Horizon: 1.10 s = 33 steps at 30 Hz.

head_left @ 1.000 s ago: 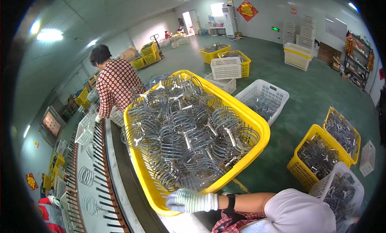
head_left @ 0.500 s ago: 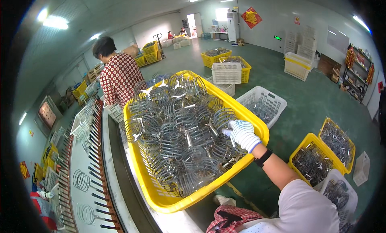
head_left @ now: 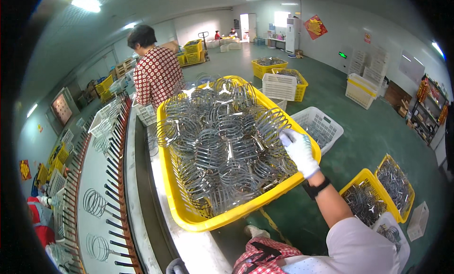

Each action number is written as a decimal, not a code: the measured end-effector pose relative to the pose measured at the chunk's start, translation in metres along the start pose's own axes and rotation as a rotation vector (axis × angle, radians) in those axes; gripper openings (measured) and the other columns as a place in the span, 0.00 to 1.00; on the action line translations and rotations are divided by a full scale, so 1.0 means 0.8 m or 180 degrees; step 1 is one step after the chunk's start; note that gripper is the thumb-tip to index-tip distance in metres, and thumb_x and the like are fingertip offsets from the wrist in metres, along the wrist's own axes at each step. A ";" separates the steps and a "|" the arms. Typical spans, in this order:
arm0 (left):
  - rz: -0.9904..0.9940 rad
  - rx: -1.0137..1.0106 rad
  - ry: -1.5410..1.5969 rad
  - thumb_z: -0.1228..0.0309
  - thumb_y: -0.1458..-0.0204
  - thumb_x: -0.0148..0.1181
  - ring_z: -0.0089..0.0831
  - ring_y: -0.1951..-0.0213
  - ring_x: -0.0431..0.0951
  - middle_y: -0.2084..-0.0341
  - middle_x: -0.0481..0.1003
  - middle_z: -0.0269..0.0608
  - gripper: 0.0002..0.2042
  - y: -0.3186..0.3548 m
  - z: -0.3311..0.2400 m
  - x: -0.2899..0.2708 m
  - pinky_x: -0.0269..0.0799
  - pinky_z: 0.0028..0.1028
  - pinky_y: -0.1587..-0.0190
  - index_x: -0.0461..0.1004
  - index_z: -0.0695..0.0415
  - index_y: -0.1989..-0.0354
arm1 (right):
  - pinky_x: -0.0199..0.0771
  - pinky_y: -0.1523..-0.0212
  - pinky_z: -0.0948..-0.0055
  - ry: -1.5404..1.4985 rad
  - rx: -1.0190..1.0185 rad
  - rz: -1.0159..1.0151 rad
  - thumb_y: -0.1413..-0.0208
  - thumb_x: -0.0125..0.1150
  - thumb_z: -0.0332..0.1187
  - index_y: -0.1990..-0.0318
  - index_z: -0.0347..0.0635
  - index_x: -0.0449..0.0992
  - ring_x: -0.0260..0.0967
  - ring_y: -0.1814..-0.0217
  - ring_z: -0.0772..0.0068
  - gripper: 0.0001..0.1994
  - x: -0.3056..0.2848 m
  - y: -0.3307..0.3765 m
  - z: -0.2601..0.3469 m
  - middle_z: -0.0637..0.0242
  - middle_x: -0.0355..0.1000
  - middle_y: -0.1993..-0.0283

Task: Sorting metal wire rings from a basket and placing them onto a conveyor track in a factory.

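Observation:
My right hand (head_left: 299, 152), in a white glove with a dark band at the wrist, is at the right side of a yellow plastic crate (head_left: 246, 213). Its fingers are closed on a metal wire coil (head_left: 273, 125) at the top of the heap. Many similar coils, some with shiny tube-like stems, fill the crate above its rim in a tangle. The crate rests tilted at the edge of a metal-sided bench (head_left: 196, 243). I cannot identify my left hand; a grey rounded shape (head_left: 176, 266) at the lower edge is too cut off to make out.
Left of the crate runs a line with rows of dark pegs (head_left: 113, 193) and loose coils (head_left: 94, 202). A co-worker in a patterned top (head_left: 158, 77) stands beyond the crate. White (head_left: 336, 132) and yellow crates (head_left: 404, 212) of metal parts stand on the green floor to the right.
My right hand has drawn back slightly toward the crate's right rim, and the coil at its fingers now stands out more from the heap. The whole view has shifted a little.

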<state>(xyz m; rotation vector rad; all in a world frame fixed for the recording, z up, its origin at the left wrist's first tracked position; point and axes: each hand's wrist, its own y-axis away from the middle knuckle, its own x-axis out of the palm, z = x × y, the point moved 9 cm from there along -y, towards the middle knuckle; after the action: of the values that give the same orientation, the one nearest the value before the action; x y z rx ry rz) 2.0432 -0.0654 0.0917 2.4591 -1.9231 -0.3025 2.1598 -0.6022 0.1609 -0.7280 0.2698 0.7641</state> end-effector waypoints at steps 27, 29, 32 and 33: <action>-0.0264 -0.0923 0.1122 0.67 0.48 0.56 0.34 0.75 0.76 0.72 0.75 0.45 0.13 0.033 0.093 -0.035 0.74 0.28 0.70 0.69 0.65 0.60 | 0.66 0.62 0.57 0.0560 -0.1311 0.1819 0.51 0.57 0.44 0.67 0.42 0.74 0.67 0.64 0.50 0.14 0.152 0.133 0.142 0.54 0.69 0.69; -0.0138 -0.1024 0.1296 0.68 0.47 0.56 0.32 0.71 0.77 0.68 0.74 0.45 0.14 0.030 0.122 -0.041 0.75 0.27 0.68 0.67 0.64 0.56 | 0.65 0.63 0.59 0.0366 -0.1261 0.1993 0.52 0.57 0.38 0.70 0.40 0.74 0.67 0.65 0.50 0.10 0.164 0.136 0.119 0.54 0.69 0.70; -0.0127 -0.1064 0.1366 0.69 0.47 0.57 0.31 0.70 0.77 0.68 0.74 0.45 0.15 0.038 0.121 -0.045 0.76 0.27 0.68 0.67 0.64 0.55 | 0.65 0.63 0.60 0.0121 -0.1126 0.1983 0.53 0.57 0.35 0.74 0.37 0.72 0.67 0.66 0.51 0.09 0.171 0.138 0.110 0.53 0.69 0.72; -0.0105 -0.1031 0.1343 0.68 0.48 0.57 0.31 0.69 0.77 0.67 0.74 0.44 0.16 0.040 0.124 -0.049 0.76 0.26 0.66 0.66 0.65 0.55 | 0.65 0.64 0.60 0.0194 -0.1195 0.1971 0.52 0.57 0.35 0.74 0.37 0.72 0.66 0.67 0.51 0.09 0.178 0.137 0.108 0.53 0.68 0.72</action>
<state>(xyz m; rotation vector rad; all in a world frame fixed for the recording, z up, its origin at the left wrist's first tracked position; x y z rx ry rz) 1.9881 -0.0242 0.0044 2.1357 -1.5288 -0.0752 2.1793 -0.4126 0.1022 -1.0402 0.4218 1.4061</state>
